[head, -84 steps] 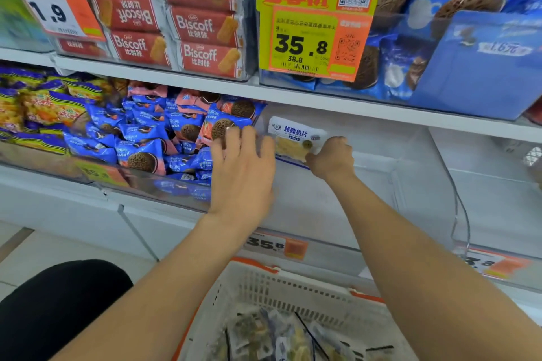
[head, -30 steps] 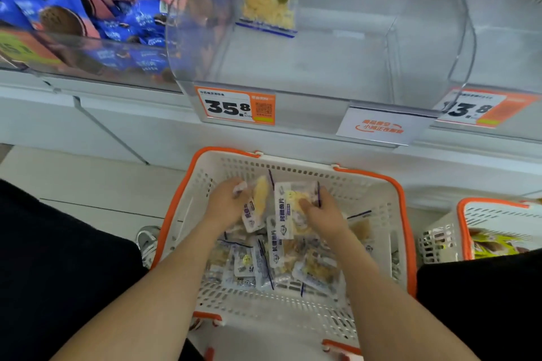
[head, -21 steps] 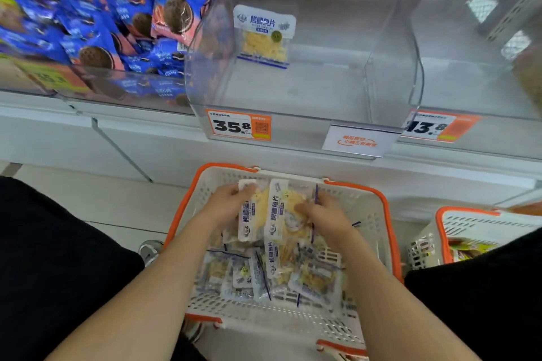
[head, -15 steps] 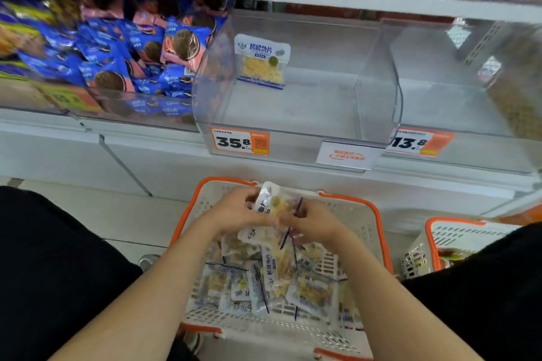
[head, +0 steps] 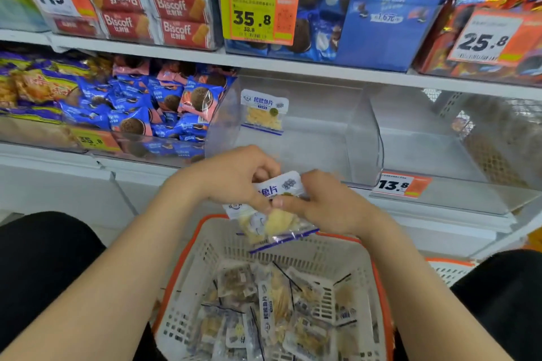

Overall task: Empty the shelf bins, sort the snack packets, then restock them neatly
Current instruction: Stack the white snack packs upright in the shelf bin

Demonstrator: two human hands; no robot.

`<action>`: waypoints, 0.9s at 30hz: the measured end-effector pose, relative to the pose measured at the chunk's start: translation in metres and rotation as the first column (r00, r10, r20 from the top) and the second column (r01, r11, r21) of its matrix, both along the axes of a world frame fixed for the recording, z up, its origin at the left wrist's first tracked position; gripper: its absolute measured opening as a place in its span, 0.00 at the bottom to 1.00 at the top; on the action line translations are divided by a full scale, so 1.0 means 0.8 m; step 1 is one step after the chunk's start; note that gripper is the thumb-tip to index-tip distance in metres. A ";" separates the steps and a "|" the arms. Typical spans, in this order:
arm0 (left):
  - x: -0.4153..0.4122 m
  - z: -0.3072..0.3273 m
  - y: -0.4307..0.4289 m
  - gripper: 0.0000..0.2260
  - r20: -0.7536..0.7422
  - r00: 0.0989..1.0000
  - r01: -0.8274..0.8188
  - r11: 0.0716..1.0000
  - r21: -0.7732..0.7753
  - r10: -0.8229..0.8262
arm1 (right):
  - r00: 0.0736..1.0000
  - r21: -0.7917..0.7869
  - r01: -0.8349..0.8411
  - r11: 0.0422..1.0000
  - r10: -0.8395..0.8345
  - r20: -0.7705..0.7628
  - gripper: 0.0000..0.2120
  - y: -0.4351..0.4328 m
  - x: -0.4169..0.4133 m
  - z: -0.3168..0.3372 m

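Left hand [head: 231, 176] and right hand [head: 325, 205] both pinch snack packets [head: 272, 214], fingers curled, above the basket [head: 378, 281].

hands: left hand [head: 231, 176] and right hand [head: 325, 205] have risen out of the basket [head: 205, 258], above its rim.
packets [head: 272, 214]: now pressed together in one bunch between both hands.

Both bare forearms come up from the bottom corners and meet around the middle of the frame. Left hand [head: 231, 176] sits a bit higher, fingers curled down over the top of a small bunch of snack packets [head: 275, 220]. Right hand [head: 328, 205] is right up against it, thumb pinching the same bunch from the right side.
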State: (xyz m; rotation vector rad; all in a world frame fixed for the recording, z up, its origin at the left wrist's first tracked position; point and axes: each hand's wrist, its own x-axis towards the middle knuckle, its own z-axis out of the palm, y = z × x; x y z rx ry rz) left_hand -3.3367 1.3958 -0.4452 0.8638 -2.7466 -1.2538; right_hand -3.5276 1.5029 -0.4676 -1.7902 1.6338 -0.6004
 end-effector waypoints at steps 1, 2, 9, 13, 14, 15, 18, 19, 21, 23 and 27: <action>0.000 0.014 -0.004 0.13 -0.033 0.999 -0.022 0.999 -0.046 0.020 | 0.998 -0.065 0.017 0.998 -0.013 0.068 0.16 -0.005 -0.003 0.003; 0.000 0.025 -0.008 0.12 -0.078 0.995 -0.062 0.992 -0.108 0.054 | 0.991 -0.126 0.044 0.991 -0.027 0.131 0.12 -0.010 -0.005 0.007; -0.006 0.023 -0.055 0.15 -0.526 0.798 -0.480 0.837 -0.261 0.294 | 0.750 -0.127 0.370 0.920 -0.215 0.625 0.12 -0.076 -0.006 0.016; -0.005 -0.017 -0.092 0.16 -0.586 0.702 -0.703 0.528 -0.477 0.405 | 0.672 -0.087 0.555 0.828 -0.383 0.634 0.11 -0.144 -0.012 0.000; -0.004 -0.024 -0.100 0.17 -0.563 0.683 -0.730 0.455 -0.510 0.466 | 0.684 -0.089 0.589 0.803 -0.436 0.584 0.11 -0.165 -0.019 -0.009; -0.003 -0.029 -0.107 0.18 -0.527 0.673 -0.738 0.416 -0.532 0.519 | 0.717 -0.108 0.609 0.786 -0.487 0.499 0.11 -0.186 -0.023 -0.017; -0.005 -0.037 -0.119 0.22 -0.407 0.691 -0.702 0.421 -0.575 0.597 | 0.786 -0.195 0.611 0.767 -0.561 0.259 0.13 -0.236 -0.024 -0.034; -0.008 -0.039 -0.120 0.23 -0.371 0.700 -0.687 0.435 -0.582 0.610 | 0.797 -0.242 0.603 0.760 -0.562 0.222 0.14 -0.250 -0.022 -0.036; -0.015 -0.045 -0.122 0.23 -0.328 0.705 -0.675 0.452 -0.583 0.629 | 0.824 -0.341 0.553 0.760 -0.560 0.087 0.15 -0.271 -0.018 -0.040; -0.020 -0.050 -0.123 0.21 -0.299 0.703 -0.658 0.433 -0.616 0.645 | 0.815 -0.362 0.479 0.799 -0.559 -0.155 0.16 -0.283 -0.015 -0.044; -0.025 -0.054 -0.127 0.20 -0.244 0.698 -0.609 0.379 -0.697 0.673 | 0.680 -0.340 0.445 0.829 -0.560 -0.474 0.20 -0.297 -0.009 -0.053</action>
